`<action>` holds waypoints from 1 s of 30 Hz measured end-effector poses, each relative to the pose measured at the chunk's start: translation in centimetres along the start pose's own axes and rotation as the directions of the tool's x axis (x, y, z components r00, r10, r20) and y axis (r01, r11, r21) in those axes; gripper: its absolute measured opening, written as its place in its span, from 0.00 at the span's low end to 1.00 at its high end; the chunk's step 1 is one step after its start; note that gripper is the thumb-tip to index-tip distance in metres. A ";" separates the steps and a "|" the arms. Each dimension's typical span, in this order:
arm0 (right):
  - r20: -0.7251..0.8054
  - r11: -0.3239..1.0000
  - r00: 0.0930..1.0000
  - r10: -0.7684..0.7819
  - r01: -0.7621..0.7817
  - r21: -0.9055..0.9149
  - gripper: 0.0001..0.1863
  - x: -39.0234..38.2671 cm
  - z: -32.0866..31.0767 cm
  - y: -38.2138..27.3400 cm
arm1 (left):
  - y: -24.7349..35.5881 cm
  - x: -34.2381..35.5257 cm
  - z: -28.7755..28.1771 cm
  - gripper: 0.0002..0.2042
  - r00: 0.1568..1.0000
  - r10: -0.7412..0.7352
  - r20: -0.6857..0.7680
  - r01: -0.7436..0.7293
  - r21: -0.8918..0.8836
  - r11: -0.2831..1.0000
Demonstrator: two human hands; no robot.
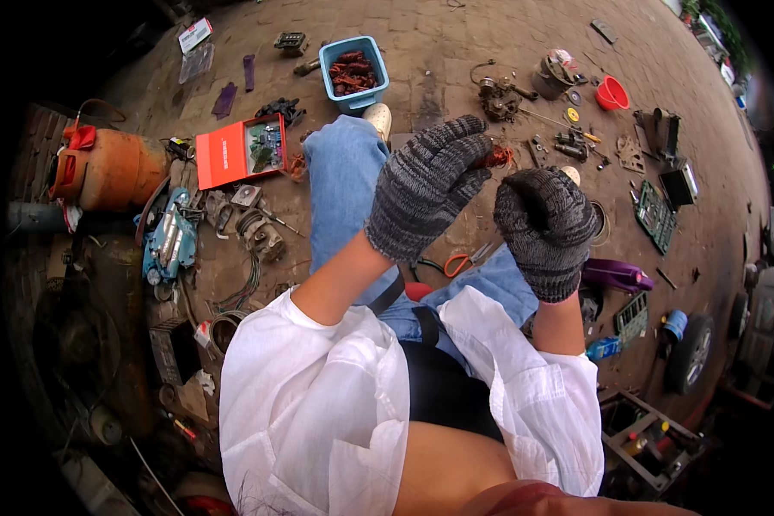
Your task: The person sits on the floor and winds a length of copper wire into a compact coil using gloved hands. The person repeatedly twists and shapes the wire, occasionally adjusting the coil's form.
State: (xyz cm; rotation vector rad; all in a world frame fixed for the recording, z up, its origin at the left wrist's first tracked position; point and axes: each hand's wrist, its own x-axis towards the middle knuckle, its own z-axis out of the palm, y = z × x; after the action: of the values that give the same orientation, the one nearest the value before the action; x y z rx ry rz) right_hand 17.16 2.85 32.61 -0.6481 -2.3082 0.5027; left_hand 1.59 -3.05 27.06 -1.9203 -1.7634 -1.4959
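Observation:
Both hands wear grey knit gloves and are raised over my jeans. My left hand (426,185) is curled round a red crayfish (499,156), part of which sticks out past its fingertips. My right hand (544,228) is closed just to the right, fingers curled in; what it holds, if anything, is hidden. Beyond my left foot a light blue tub (354,101) holds several red crayfish (353,73). Orange-handled scissors (460,262) lie below and between my hands.
An orange gas cylinder (133,172) and a blue metal tool (168,241) are at left, near an open red box (219,159). A red bucket (611,96), scattered metal parts, a green tool case (654,215), a purple object (615,275) and a tyre (692,353) lie to the right.

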 end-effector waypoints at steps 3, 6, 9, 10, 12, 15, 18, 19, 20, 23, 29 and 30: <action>-0.074 0.999 0.997 -0.037 0.037 0.008 0.10 -0.2 0.5 0.4 | -0.3 -0.2 0.4 0.15 0.994 -0.081 0.069 0.088 -0.106 0.990; -0.002 1.000 1.000 -0.025 0.025 -0.016 0.08 -0.4 0.6 0.6 | -0.6 -0.3 0.8 0.15 0.973 -0.202 0.107 0.222 -0.234 0.946; -0.062 0.997 0.996 -0.067 0.068 0.021 0.08 -0.8 0.9 1.0 | -0.2 -0.3 0.9 0.15 0.920 -0.356 0.163 0.391 -0.456 0.799; -0.073 0.998 0.997 -0.030 0.033 0.045 0.08 -1.1 1.1 1.2 | -0.1 -0.1 0.9 0.15 0.891 -0.407 0.200 0.447 -0.537 0.715; -0.088 0.995 0.995 0.043 -0.035 0.099 0.07 -1.8 1.6 1.6 | 0.0 0.0 0.8 0.16 0.887 -0.401 0.227 0.455 -0.571 0.683; -0.151 0.944 0.959 0.241 -0.196 0.265 0.06 -2.4 3.1 1.4 | 0.2 0.1 1.0 0.17 0.865 -0.429 0.261 0.486 -0.651 0.583; -0.099 0.815 0.901 0.422 -0.330 0.476 0.05 -2.9 4.1 1.6 | 0.6 0.4 1.1 0.14 0.827 -0.485 0.283 0.522 -0.705 0.479; -0.064 0.752 0.883 0.464 -0.354 0.556 0.05 -3.1 4.5 2.0 | 0.7 0.5 1.0 0.13 0.813 -0.506 0.289 0.534 -0.717 0.448; -0.025 0.680 0.865 0.502 -0.376 0.630 0.05 -3.3 4.9 2.5 | 0.8 0.5 0.9 0.14 0.801 -0.514 0.307 0.552 -0.711 0.435; 0.072 0.507 0.828 0.556 -0.406 0.761 0.05 -3.7 5.0 3.5 | 0.7 0.5 0.7 0.15 0.752 -0.518 0.409 0.619 -0.709 0.338; 0.080 0.631 0.845 0.529 -0.455 0.629 0.05 -3.3 3.0 4.0 | -2.1 0.4 0.7 0.17 0.768 -0.279 0.576 0.635 -0.631 0.446; 0.086 0.652 0.856 0.509 -0.449 0.611 0.05 -3.3 2.7 4.1 | -1.9 0.8 0.3 0.16 0.751 -0.264 0.605 0.651 -0.614 0.445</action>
State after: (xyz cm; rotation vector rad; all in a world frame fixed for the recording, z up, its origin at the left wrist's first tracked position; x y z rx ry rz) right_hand 18.67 3.77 26.95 -0.9187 -1.6884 1.3781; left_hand 0.08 -1.70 26.49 -2.3968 -2.1674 -2.6445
